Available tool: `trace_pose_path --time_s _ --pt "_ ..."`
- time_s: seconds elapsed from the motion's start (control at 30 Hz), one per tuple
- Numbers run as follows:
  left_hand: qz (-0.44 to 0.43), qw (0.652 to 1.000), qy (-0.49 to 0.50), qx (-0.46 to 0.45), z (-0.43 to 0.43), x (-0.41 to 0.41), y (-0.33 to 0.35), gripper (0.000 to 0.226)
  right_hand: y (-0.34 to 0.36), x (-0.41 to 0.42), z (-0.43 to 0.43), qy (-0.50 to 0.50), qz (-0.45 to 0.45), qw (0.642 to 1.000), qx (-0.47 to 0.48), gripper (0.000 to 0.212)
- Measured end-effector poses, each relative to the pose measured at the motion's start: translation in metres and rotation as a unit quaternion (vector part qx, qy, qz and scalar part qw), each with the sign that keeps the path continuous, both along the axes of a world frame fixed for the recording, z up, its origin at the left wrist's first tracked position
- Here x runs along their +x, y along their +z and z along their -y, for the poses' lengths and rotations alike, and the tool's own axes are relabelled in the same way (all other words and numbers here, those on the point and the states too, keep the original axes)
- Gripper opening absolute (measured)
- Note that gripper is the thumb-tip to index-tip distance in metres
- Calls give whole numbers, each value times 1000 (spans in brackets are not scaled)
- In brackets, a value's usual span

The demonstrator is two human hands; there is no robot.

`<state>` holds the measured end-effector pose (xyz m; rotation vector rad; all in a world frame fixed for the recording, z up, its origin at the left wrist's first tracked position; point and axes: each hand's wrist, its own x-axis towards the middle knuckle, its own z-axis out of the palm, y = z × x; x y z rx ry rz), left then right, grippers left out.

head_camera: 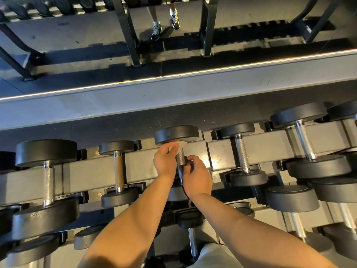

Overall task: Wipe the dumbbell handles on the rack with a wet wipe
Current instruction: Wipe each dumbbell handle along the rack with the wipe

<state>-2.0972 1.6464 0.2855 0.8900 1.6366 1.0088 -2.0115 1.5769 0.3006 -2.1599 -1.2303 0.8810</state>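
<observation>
Middle dumbbell handle [180, 158] lies on rack [96, 171], long axis pointing away from body. Grip: left hand [165, 161] pinches wet wipe [178, 146] at far end; right hand [197, 178] curls round near end. Stroke should run nearward.

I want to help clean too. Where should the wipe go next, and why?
Probably slide the left hand with the wet wipe along the handle toward the right hand: the wipe sits at the far end, and the metal between looks uncovered.
</observation>
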Motion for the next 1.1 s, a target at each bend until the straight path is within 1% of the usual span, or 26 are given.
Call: trace_pose_path --time_s 0.07,0.1,0.17,0.23,0.3,0.43,0.53,0.67,0.77,0.83,0.97,1.1 --pt "47 999 -6 -22 3 3 -3 12 -1 0 0 -4 -3 1000 2 26" --pt "53 998 -19 -25 4 3 -5 14 -1 0 0 -6 -5 1000 4 26" --pt "24 998 -58 -20 4 -1 -8 20 0 0 0 -7 -6 1000 6 25" --pt "-30 993 -114 -4 4 -6 -5 25 1 1 0 -3 -3 1000 4 25" --pt "-71 984 -163 6 6 -12 -3 25 2 1 1 -4 -8 1000 4 24" --pt "-94 971 -218 0 22 -22 -6 26 4 0 1 -13 -22 1000 5 25" --pt "-97 971 -217 -7 23 -24 -9 25 4 0 1 -10 -16 1000 7 24" --pt "-35 991 -125 8 5 -16 0 25 3 1 1 -14 -24 1000 11 22" --pt "-16 994 -112 9 -1 -9 4 19 2 1 1 -21 -29 999 15 21" --pt "-18 992 -122 -1 6 -7 0 20 1 2 1 -21 -29 999 19 22" --pt "-88 983 -159 -17 26 -11 -8 22 3 2 1 -24 -38 999 15 24" --pt "-96 972 -211 -32 42 -21 -17 28 1 4 2 -29 -55 998 19 24"
